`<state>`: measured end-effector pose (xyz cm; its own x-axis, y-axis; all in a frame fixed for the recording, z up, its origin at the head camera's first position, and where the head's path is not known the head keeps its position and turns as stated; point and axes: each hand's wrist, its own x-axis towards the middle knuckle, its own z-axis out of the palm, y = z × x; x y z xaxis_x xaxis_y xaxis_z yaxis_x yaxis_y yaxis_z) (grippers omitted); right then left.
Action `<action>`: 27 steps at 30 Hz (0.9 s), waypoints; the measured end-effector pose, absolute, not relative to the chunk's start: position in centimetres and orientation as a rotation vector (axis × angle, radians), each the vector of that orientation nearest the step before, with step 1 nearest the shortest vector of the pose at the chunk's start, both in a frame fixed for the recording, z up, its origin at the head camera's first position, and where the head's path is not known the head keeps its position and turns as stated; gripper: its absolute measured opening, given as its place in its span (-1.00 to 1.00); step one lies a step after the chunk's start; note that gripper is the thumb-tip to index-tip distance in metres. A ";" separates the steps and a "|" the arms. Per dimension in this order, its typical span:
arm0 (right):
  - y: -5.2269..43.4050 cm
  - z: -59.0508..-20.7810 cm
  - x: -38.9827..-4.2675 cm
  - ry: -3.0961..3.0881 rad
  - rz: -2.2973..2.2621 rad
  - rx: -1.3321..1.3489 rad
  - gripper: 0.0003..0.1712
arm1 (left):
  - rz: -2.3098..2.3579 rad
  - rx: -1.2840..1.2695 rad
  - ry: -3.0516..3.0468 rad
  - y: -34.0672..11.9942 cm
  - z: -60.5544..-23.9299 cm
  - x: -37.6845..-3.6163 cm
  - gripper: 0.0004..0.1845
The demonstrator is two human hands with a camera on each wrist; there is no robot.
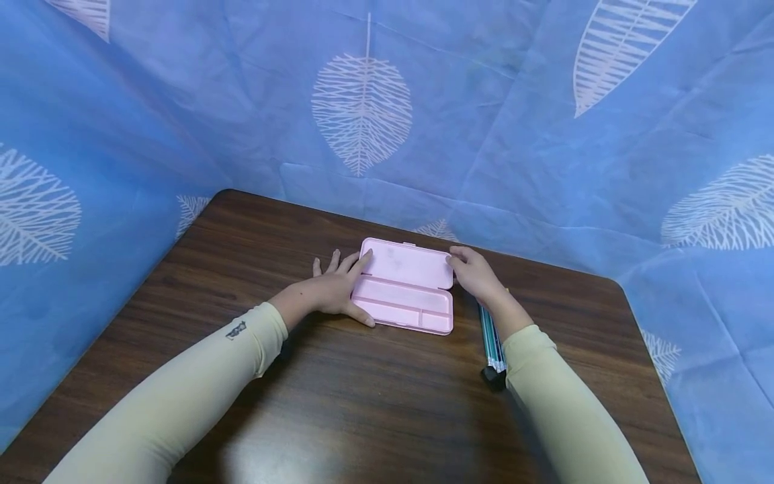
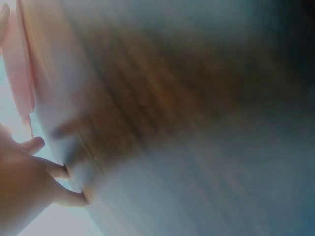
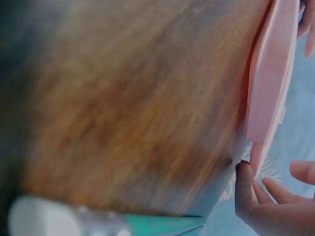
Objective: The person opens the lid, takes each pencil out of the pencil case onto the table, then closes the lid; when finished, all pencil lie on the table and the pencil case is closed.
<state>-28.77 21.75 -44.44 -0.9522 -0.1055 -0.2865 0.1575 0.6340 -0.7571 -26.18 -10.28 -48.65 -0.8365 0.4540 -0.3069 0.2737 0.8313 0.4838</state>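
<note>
Pink pencil case (image 1: 406,288) lies open near the middle of the desk (image 1: 338,403), lid folded back toward the blue leaf-print backdrop (image 1: 544,134). Left hand (image 1: 331,288) lies flat against the case's left end, fingers straight and released, forefinger tip on the lid's corner, thumb along the tray edge. Right hand (image 1: 474,272) sits at the lid's right end, fingers curled over its edge, grasping it lightly; the right wrist view shows fingertips (image 3: 244,182) at that thin pink rim.

Judgement: to move the lid well, keep the left palm pinning the tray so it does not skate on the wood, and lift evenly from the right end.

Tray compartments, one long and two short, look empty. Just behind the right wrist, a bundle of teal pencils (image 1: 491,339) lies on the desk.
</note>
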 end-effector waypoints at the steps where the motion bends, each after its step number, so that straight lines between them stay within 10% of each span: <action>1: 21.7 -44.4 -28.8 2.568 -1.235 0.049 -0.30 | 0.606 0.543 2.603 -10.3 -48.7 -26.1 0.73; 27: 21.4 -42.0 -26.4 2.958 -1.274 0.060 -0.49 | 0.547 0.459 2.629 -9.7 -46.9 -24.6 0.67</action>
<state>-26.45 21.43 -41.96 -0.9961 0.0656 0.0583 0.0027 0.6868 -0.7268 -24.60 -9.69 -46.92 -0.8601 0.3924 -0.3260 0.2298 0.8685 0.4392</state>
